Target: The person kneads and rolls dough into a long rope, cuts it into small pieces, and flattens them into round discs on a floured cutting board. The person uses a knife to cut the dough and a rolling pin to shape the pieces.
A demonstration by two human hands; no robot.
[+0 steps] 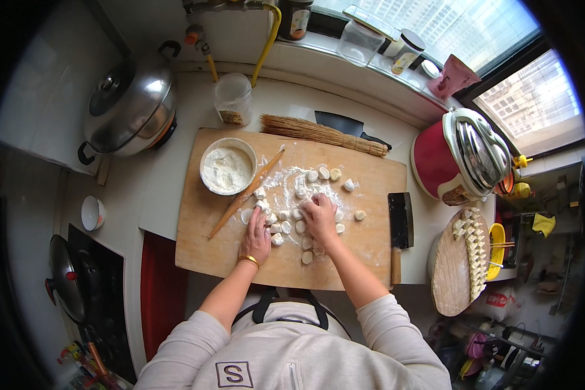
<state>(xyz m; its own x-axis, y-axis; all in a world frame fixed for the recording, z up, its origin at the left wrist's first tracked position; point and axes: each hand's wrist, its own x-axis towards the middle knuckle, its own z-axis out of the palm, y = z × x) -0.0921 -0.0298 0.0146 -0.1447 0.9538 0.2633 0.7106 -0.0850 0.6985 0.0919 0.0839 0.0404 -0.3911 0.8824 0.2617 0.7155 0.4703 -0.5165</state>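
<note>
Small floured dough pieces (pixel 286 227) lie scattered on a wooden cutting board (pixel 365 263). My left hand (pixel 257 239) rests palm down at the left of them, fingers stretched and fingertips touching a piece. Over the middle of the group, my right hand (pixel 321 214) has its fingers bunched downward; whether a piece is pinched under them is hidden. Loose flour (pixel 285 178) dusts the wood around both hands. A bowl of white flour (pixel 228 165) stands at the board's upper left. Beside it a tapered wooden rolling pin (pixel 243 195) lies slanted, close to my left hand.
A cleaver (pixel 400 219) lies at the board's right edge; another dark-bladed knife (pixel 339 123) and a straw brush (pixel 317 134) lie behind. A red electric cooker (pixel 434 156) stands right, near a round board (pixel 448 273) bearing rows of shaped dough. A steel pot (pixel 131 107) stands left.
</note>
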